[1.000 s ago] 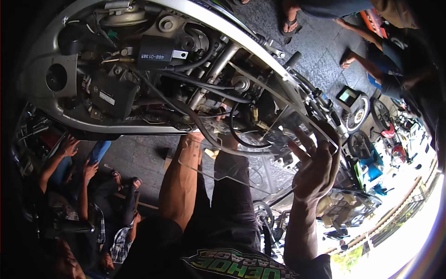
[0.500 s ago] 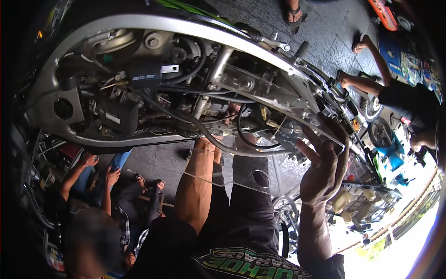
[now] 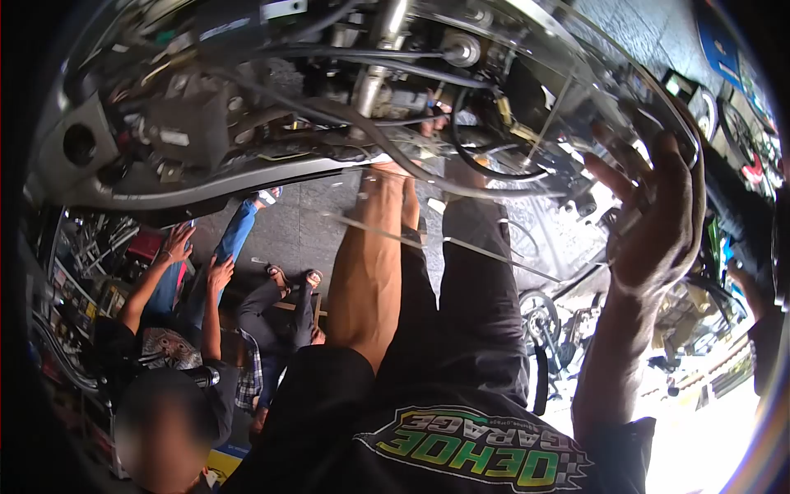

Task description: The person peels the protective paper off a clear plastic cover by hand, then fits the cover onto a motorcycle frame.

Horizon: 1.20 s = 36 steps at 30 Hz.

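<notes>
My right hand is at the right, its thumb and fingers around the edge of a clear plastic sheet. This see-through sheet slants across the open side of a motorcycle frame. My left hand reaches under the frame's lower rail, in among the hoses and metal parts. A few of its fingertips show beyond the rail; what they touch is hidden. Near them a black hose curves past a bare metal tube. A dark box-shaped part sits farther left inside the frame.
A person in dark clothing is at the lower left, both hands raised near the motorcycle. Another person's dark-trousered legs are close by. Wheels and loose parts lie at the right. Part of another person shows at the right edge.
The view has shifted, so the motorcycle sits higher in it. My right hand and the sheet's edge appear farther right and higher. My left hand stays under the rail.
</notes>
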Tool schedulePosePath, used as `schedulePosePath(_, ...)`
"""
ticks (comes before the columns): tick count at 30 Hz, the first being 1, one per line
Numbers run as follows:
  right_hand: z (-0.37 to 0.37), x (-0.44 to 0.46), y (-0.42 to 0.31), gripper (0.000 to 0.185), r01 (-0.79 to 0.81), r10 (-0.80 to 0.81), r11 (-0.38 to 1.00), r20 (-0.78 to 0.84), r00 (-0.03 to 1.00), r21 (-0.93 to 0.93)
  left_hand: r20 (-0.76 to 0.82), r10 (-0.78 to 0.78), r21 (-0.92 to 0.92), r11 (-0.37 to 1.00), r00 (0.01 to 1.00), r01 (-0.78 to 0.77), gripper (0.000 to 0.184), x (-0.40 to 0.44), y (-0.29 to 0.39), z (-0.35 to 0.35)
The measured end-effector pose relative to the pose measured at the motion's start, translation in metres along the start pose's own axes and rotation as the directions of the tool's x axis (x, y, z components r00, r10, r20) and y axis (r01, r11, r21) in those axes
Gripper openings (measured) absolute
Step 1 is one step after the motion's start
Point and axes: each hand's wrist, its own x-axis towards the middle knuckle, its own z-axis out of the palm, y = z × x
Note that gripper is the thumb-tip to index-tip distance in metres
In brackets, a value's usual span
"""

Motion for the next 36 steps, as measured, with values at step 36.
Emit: schedulePosePath(36, 0.058, -0.028, -0.025, 0.033, 0.928, -0.216, 0.317, 0.938, 0.270, -0.194, -0.622, 0.558, 0.594, 0.794, 0.550, -0.134, 0.042, -0.148, -0.064, 0.150)
